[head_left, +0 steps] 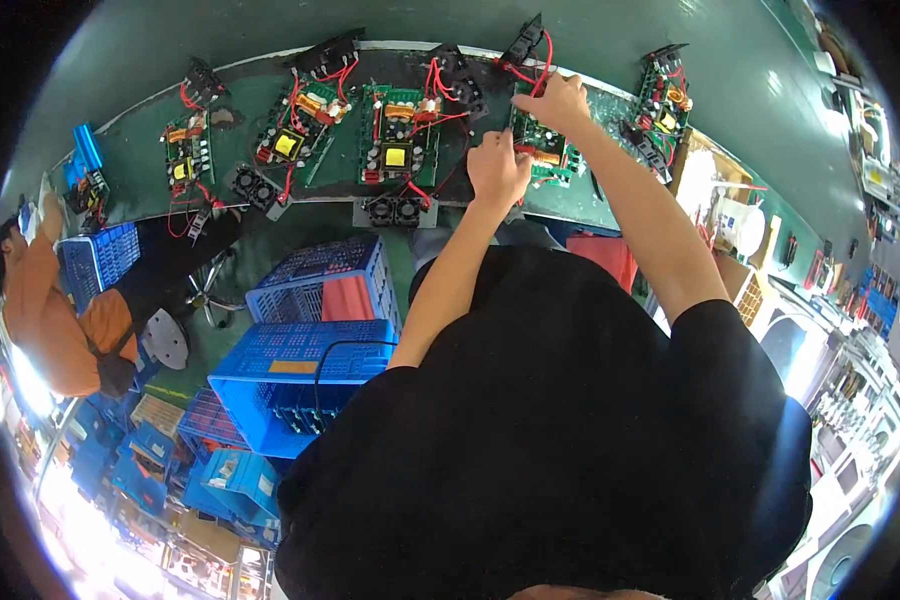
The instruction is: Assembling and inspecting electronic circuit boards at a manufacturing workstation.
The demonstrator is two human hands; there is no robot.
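Observation:
A green circuit board (550,168) with an orange-wound part lies on the bench in front of me. My left hand (498,172) is closed at its left side, fingers curled and thumb toward the board. Over the board's far end, my right hand (560,103) is closed, with the thumb at the left edge and the fingers bent on the other side. The hands hide much of the board. Red wires run from beside my right hand to a black end panel (523,42) beyond the board.
Similar boards stand along the bench: one (396,145) just left, another (298,128) farther left, and one (665,100) to the right. A black twin-fan panel (395,211) sits at the near edge. Blue crates (305,360) stand below left. A person in orange (58,315) sits far left.

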